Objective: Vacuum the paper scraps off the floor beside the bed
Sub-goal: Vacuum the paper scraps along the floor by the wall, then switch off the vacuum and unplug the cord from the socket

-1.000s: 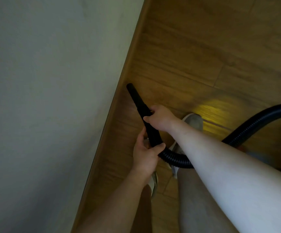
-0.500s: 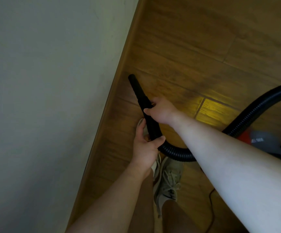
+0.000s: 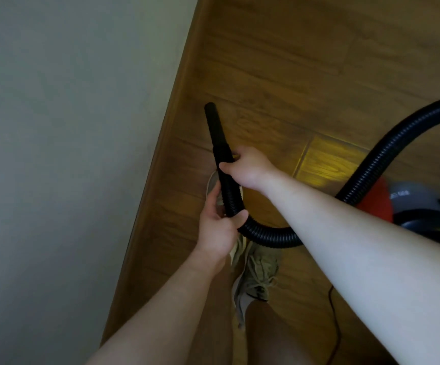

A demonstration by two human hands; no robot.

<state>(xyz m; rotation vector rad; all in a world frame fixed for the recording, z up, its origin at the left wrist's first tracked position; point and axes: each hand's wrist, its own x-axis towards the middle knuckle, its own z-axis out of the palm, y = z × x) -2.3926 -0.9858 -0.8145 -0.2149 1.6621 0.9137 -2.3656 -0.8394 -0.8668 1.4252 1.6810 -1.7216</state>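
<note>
1 head camera, down onto floor (image 3: 292, 61)

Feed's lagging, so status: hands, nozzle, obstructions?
Left hand, right hand both grip the black tapered vacuum nozzle. No paper scraps in view. Nothing seen blocking tip.

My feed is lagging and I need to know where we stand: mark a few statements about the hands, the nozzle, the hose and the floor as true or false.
1. The right hand grips the black nozzle. True.
2. The left hand hangs free. False: it grips the hose just behind the nozzle.
3. Paper scraps lie on the floor ahead of the nozzle tip. False: no scraps show on the wooden floor in this view.
4. The hose runs off to the red and grey vacuum body on the right. True.
</note>
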